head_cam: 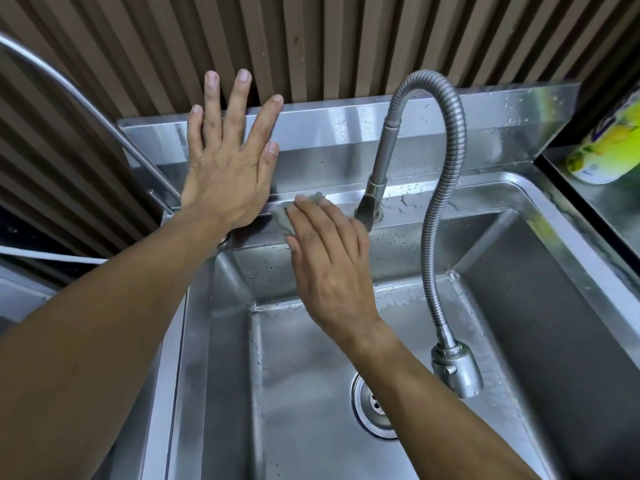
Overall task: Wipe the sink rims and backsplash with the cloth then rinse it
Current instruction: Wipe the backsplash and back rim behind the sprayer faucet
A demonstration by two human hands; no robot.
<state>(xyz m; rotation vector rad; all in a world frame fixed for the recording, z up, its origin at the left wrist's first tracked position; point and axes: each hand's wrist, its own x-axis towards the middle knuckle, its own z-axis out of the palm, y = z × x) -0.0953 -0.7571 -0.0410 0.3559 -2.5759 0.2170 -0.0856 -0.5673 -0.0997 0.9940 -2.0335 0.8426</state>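
The left hand lies flat with its fingers spread on the steel backsplash, to the left of the faucet base; its grip is open and holds nothing, and the fingertips reach over the top edge of the backsplash onto the brown ribbed wall. The right hand is just left of the faucet base and presses a small grey-green cloth onto the back rim of the sink; the fingers lie flat on top of the cloth, so the grip is pressing and not closed around it. Only the edges of the cloth show, at the fingertips and beside the thumb. From the faucet base a flexible metal hose rises, bends over and hangs down to a spray head above the basin, right of the drain. Water drops lie on the back rim right of the faucet base. A green and yellow bottle lies on the tabletop far right of the faucet.
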